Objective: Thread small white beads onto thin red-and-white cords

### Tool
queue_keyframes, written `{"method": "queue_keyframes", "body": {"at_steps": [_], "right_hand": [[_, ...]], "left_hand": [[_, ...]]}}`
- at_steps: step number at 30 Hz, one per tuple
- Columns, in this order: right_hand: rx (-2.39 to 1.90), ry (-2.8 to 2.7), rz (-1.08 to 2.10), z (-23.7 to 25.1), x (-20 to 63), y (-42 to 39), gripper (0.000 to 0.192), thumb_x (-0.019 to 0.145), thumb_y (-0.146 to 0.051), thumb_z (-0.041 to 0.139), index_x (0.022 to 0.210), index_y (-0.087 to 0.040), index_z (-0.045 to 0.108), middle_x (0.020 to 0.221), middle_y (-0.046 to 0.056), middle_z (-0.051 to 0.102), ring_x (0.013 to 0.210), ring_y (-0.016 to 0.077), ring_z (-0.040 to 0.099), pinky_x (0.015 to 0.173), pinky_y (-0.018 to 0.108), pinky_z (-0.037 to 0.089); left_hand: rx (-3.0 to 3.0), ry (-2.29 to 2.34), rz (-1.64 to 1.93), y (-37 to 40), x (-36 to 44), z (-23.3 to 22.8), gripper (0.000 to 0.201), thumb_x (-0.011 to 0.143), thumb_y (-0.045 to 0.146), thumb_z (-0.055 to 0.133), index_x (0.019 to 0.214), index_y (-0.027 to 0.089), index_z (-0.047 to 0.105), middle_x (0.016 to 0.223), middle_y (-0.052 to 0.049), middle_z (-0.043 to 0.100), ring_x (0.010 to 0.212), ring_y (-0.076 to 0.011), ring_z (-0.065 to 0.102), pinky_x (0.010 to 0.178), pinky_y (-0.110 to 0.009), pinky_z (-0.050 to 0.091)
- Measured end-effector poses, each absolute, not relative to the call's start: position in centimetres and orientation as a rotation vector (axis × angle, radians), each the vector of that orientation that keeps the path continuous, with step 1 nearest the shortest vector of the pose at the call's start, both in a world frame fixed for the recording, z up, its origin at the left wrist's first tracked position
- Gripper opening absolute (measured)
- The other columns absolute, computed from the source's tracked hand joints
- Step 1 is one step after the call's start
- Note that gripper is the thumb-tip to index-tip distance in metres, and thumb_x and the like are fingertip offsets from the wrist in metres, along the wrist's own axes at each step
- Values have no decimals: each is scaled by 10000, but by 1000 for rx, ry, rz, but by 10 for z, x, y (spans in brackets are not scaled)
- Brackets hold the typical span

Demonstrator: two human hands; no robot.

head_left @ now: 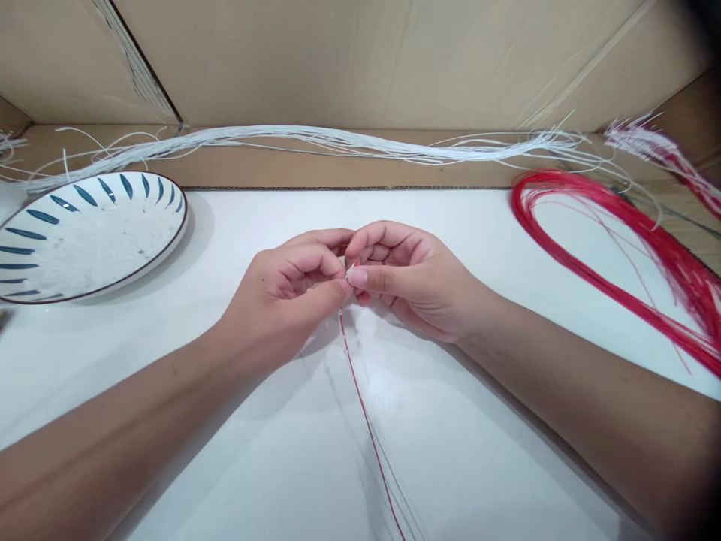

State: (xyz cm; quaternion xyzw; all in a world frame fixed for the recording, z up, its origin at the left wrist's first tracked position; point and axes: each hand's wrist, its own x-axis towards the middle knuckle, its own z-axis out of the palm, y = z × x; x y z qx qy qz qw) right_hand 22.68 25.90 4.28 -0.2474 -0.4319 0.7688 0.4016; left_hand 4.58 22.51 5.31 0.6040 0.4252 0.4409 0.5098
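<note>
My left hand [285, 289] and my right hand [402, 274] meet at the middle of the white table [282, 451], fingertips pinched together. Both pinch the top end of a thin red thread [369, 428] that hangs down toward me across the table. A few small clear beads [341, 319] sit on the thread just below my fingers. What lies between the fingertips is too small to make out.
A white plate with blue leaf marks [84, 233] holding tiny pale beads stands at the left. A bundle of red threads [647, 255] loops at the right. Long white threads [338, 143] lie along the cardboard wall [366, 60] at the back.
</note>
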Motion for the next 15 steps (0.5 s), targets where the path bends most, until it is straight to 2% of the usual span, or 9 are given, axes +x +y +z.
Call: {"method": "queue_keyframes", "body": {"at_steps": [6,11,15], "right_hand": [[-639,-1105,1998,43,230,261,160,798,-193,865,870,-143,731,767,-5,731,641,64,653,613,165,554],[-641,-1103,1985,39,230,261,155,844,-238,829,807,-140,715,727,1,696,632,74,636,597,175,535],[-657,-1144,1948,38,230,260,155,860,-247,813,798,-147,713,710,-11,669,626,67,602,607,176,518]], "left_hand": [[1426,1038,1098,227,48,55,192,860,142,692,677,195,706,1213,-63,747,1135,-229,681,927,-347,558],[1423,1037,1077,225,46,55,202,874,143,682,683,205,703,1202,-44,748,1104,-201,679,871,-310,569],[1382,1071,1084,226,47,56,227,925,273,710,711,199,690,1157,-54,753,1045,-199,692,864,-325,579]]}}
